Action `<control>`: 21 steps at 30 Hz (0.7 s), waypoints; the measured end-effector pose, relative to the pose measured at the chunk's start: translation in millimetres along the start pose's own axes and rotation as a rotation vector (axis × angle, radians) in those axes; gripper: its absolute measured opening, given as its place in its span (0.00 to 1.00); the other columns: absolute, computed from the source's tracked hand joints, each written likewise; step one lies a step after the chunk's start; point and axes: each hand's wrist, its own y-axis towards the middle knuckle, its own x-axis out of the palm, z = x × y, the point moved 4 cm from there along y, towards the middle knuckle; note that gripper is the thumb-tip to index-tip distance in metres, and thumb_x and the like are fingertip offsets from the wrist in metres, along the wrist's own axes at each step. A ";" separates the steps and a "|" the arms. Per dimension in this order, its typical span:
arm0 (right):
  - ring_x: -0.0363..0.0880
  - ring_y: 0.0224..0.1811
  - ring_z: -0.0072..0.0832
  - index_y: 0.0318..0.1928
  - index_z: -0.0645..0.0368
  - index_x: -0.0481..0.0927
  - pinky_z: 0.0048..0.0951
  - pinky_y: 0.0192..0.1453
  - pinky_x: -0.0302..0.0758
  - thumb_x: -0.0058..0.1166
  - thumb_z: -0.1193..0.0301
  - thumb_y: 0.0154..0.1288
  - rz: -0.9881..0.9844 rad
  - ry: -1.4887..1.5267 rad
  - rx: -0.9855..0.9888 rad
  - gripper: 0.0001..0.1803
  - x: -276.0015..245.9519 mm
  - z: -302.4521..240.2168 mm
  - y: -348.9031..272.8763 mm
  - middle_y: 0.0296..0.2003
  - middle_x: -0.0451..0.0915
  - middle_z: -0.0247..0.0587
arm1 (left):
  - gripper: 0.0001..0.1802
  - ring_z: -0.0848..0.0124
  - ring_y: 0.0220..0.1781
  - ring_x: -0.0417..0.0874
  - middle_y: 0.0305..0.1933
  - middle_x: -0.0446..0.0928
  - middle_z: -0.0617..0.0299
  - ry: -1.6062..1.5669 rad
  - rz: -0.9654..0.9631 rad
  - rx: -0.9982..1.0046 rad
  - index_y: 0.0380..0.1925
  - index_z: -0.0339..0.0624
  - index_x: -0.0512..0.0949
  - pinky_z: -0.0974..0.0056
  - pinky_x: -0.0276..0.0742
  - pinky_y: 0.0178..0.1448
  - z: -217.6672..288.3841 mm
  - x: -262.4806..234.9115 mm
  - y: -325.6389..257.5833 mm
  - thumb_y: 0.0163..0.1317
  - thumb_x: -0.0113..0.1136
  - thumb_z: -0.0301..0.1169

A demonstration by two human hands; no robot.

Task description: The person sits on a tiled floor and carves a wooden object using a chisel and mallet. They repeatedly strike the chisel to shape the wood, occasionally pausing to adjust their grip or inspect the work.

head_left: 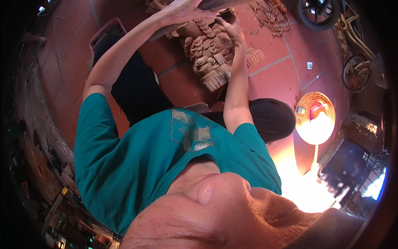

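A carved brown wooden piece (211, 54), with dense relief of scrolls, discs and a ridged base, lies on the floor in front of me. Above its far end my left hand (184, 11) reaches in from the left, its fingers pressed together and pointing at my right hand (233, 29). The right fingers are curled round a small dark object, whose kind I cannot make out. Both hands nearly meet there. What the left fingers grip, if anything, is hidden near the upper edge. My right forearm passes over the carving's right side.
Red floor tiles (273, 79) surround the carving. A glowing round lamp or heater (315, 118) stands close by my right knee. Coiled orange cord (271, 18) lies at the far right, beside a black wheel (318, 11) and a smaller wheel (356, 72). Large rough timber (41, 112) lines the left side.
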 end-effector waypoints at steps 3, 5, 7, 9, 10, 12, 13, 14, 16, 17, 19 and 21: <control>0.84 0.46 0.24 0.50 0.60 0.80 0.27 0.54 0.80 0.64 0.78 0.67 -0.010 -0.055 -0.015 0.12 0.3 5.9 3.9 0.42 0.86 0.35 | 0.45 0.47 0.58 0.82 0.57 0.80 0.43 0.095 -0.113 -0.200 0.73 0.48 0.62 0.50 0.75 0.60 -36.3 28.9 6.5 0.61 0.68 0.53; 0.84 0.47 0.25 0.51 0.62 0.79 0.28 0.55 0.79 0.64 0.78 0.67 -0.031 -0.151 -0.163 0.13 -0.2 13.6 7.0 0.43 0.86 0.37 | 0.45 0.48 0.56 0.84 0.55 0.82 0.44 0.238 -0.044 -0.019 0.74 0.48 0.62 0.50 0.76 0.58 -49.8 43.6 6.7 0.62 0.68 0.52; 0.83 0.46 0.26 0.51 0.62 0.79 0.29 0.55 0.79 0.64 0.77 0.67 -0.012 -0.067 -0.214 0.14 2.4 15.2 4.6 0.43 0.86 0.38 | 0.45 0.50 0.49 0.86 0.48 0.84 0.45 0.338 0.070 0.154 0.74 0.49 0.61 0.52 0.77 0.54 -46.7 47.3 3.9 0.61 0.68 0.51; 0.83 0.46 0.26 0.52 0.63 0.79 0.29 0.54 0.79 0.64 0.77 0.68 -0.005 -0.022 -0.171 0.14 0.3 16.8 4.5 0.43 0.85 0.38 | 0.45 0.50 0.47 0.87 0.46 0.84 0.45 0.228 -0.025 0.054 0.75 0.49 0.61 0.51 0.78 0.52 -42.5 44.1 10.1 0.61 0.68 0.50; 0.83 0.46 0.26 0.52 0.63 0.79 0.29 0.54 0.79 0.64 0.77 0.68 -0.007 -0.015 -0.100 0.14 -4.6 20.0 5.6 0.43 0.85 0.37 | 0.45 0.50 0.46 0.87 0.45 0.85 0.44 0.171 -0.079 0.005 0.75 0.49 0.61 0.51 0.78 0.51 -30.9 39.8 11.3 0.61 0.68 0.50; 0.83 0.46 0.25 0.53 0.63 0.79 0.28 0.54 0.79 0.64 0.76 0.68 -0.020 0.030 -0.024 0.14 -6.6 22.6 1.8 0.44 0.85 0.37 | 0.44 0.48 0.50 0.86 0.50 0.82 0.39 0.057 -0.051 0.016 0.73 0.45 0.61 0.50 0.79 0.55 -8.5 26.9 10.9 0.61 0.68 0.48; 0.83 0.46 0.25 0.53 0.63 0.79 0.28 0.53 0.79 0.64 0.76 0.68 -0.040 0.062 -0.025 0.14 -4.5 18.0 1.2 0.43 0.85 0.37 | 0.44 0.47 0.52 0.86 0.53 0.81 0.36 0.003 -0.025 0.019 0.72 0.43 0.61 0.50 0.79 0.57 -2.8 21.4 10.2 0.62 0.68 0.47; 0.83 0.46 0.25 0.52 0.62 0.79 0.28 0.53 0.79 0.64 0.76 0.68 -0.060 0.094 -0.027 0.14 -2.9 15.3 0.8 0.43 0.85 0.36 | 0.44 0.47 0.50 0.86 0.51 0.82 0.39 0.038 -0.032 -0.015 0.73 0.45 0.61 0.50 0.79 0.55 -10.7 24.2 9.9 0.61 0.68 0.47; 0.83 0.42 0.24 0.50 0.63 0.80 0.28 0.49 0.80 0.65 0.75 0.67 -0.016 -0.096 -0.096 0.13 -1.2 15.9 3.7 0.41 0.86 0.36 | 0.44 0.48 0.47 0.86 0.46 0.85 0.44 0.111 -0.041 -0.080 0.74 0.51 0.62 0.49 0.77 0.52 -38.5 35.6 11.9 0.60 0.69 0.49; 0.83 0.41 0.24 0.49 0.63 0.81 0.28 0.48 0.80 0.66 0.75 0.67 0.004 -0.162 -0.138 0.13 -3.0 18.0 2.9 0.41 0.87 0.36 | 0.44 0.48 0.48 0.86 0.48 0.84 0.44 0.275 -0.101 -0.101 0.74 0.51 0.63 0.50 0.77 0.52 -45.3 42.7 14.3 0.60 0.69 0.48; 0.84 0.39 0.23 0.49 0.64 0.81 0.27 0.44 0.82 0.67 0.74 0.67 0.042 -0.254 -0.232 0.13 -3.5 9.9 0.4 0.40 0.87 0.37 | 0.44 0.49 0.49 0.86 0.50 0.84 0.44 0.288 -0.064 -0.022 0.73 0.51 0.63 0.51 0.77 0.53 -54.8 50.7 15.5 0.59 0.69 0.47; 0.85 0.41 0.24 0.50 0.64 0.80 0.27 0.45 0.83 0.66 0.75 0.67 0.071 -0.198 0.032 0.13 0.7 -1.2 -6.3 0.40 0.87 0.38 | 0.44 0.50 0.50 0.85 0.50 0.83 0.44 0.322 -0.025 0.012 0.73 0.50 0.64 0.51 0.77 0.55 -57.8 45.4 10.1 0.59 0.69 0.48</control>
